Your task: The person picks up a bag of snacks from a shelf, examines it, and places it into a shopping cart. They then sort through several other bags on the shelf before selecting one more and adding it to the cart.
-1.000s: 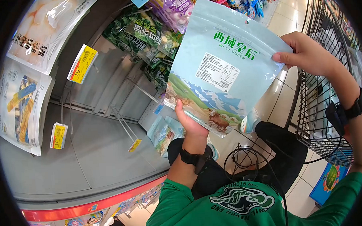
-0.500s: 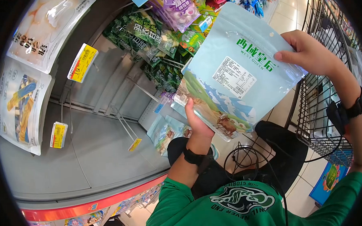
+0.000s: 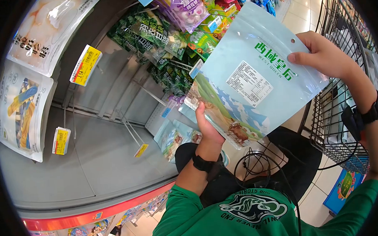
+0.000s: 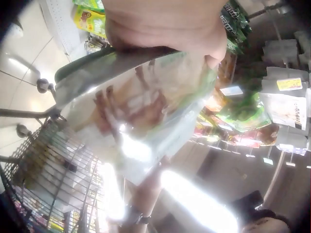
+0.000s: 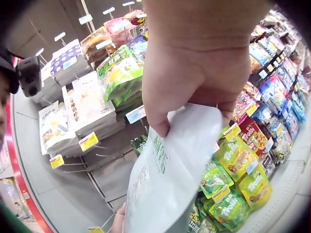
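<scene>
A pale blue snack pouch point(image 3: 254, 77) with green lettering, a white label and a mountain picture is held up in front of the shelf. My left hand point(image 3: 206, 127) grips its lower edge from below. My right hand point(image 3: 321, 55) pinches its top right corner near the hang hole. The left wrist view shows the pouch point(image 4: 141, 126) from its glossy underside under my left hand point(image 4: 165, 24). In the right wrist view my right hand point(image 5: 194, 68) holds the pouch point(image 5: 170, 174) by its top edge.
A store rack with peg hooks point(image 3: 130, 129) carries hanging snack bags point(image 3: 155, 31) and yellow price tags point(image 3: 85, 65). More pale pouches point(image 3: 173, 137) hang low on the rack. A wire shopping cart point(image 3: 336, 111) stands at the right. White bags point(image 3: 31, 82) hang at the left.
The pouch has swung right and tilted clockwise, uncovering more of the green and purple bags behind it. Both hands kept their hold and shifted slightly right.
</scene>
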Motion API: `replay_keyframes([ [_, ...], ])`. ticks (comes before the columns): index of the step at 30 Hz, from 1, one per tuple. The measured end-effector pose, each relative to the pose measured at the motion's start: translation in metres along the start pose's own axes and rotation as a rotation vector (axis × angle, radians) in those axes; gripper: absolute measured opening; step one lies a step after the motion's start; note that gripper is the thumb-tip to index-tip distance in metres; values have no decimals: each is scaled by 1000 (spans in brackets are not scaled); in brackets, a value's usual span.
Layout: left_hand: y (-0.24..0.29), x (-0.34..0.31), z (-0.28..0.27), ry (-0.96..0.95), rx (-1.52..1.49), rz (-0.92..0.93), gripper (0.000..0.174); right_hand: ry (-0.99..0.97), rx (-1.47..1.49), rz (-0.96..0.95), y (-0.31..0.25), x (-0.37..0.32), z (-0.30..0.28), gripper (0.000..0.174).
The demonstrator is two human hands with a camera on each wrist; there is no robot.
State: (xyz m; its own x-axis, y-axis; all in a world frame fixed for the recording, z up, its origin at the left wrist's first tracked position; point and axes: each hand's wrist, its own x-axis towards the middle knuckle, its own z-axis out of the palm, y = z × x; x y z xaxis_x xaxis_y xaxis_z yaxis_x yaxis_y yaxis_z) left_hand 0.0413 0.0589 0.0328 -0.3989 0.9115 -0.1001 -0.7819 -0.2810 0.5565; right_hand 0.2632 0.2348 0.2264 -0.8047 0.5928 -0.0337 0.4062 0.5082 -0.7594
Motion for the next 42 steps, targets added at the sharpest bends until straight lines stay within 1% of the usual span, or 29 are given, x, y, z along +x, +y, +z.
replay_keyframes([
  [1,0,0,-2,-21,5,-3,60,0,0,1,1,0,0,34],
  [3,-2,-3,1,-24,21,-1,60,-6,-33,-63,4,1,-1,36],
  [10,-3,-5,4,-37,21,-3,59,-20,37,-38,3,-2,0,36],
  [13,-2,-4,3,-63,34,2,59,-29,-45,-54,5,2,0,37],
  [15,-4,-6,4,-55,43,-10,58,28,14,-148,9,4,2,38],
  [16,-5,-7,4,-46,52,-21,58,29,14,-147,8,3,3,38],
  [18,-8,-9,3,-55,48,-35,58,48,98,-80,4,0,4,39],
  [22,-9,-10,3,-89,60,-47,59,31,57,-109,3,0,-2,37],
  [25,-10,-10,4,-56,82,-24,60,12,66,-24,0,-3,-3,36],
  [27,-12,-9,0,-86,57,-34,60,37,48,-87,5,0,-1,35],
  [31,-13,-9,-4,-104,66,-41,63,30,75,-94,0,2,-2,38],
  [33,-15,-9,-7,-120,62,-45,63,42,42,-63,-1,1,-3,39],
  [39,-19,-7,-8,-133,50,-57,63,19,127,-98,6,2,-2,36],
  [42,-18,-7,-9,-126,63,-58,64,30,87,-89,3,2,-2,35],
])
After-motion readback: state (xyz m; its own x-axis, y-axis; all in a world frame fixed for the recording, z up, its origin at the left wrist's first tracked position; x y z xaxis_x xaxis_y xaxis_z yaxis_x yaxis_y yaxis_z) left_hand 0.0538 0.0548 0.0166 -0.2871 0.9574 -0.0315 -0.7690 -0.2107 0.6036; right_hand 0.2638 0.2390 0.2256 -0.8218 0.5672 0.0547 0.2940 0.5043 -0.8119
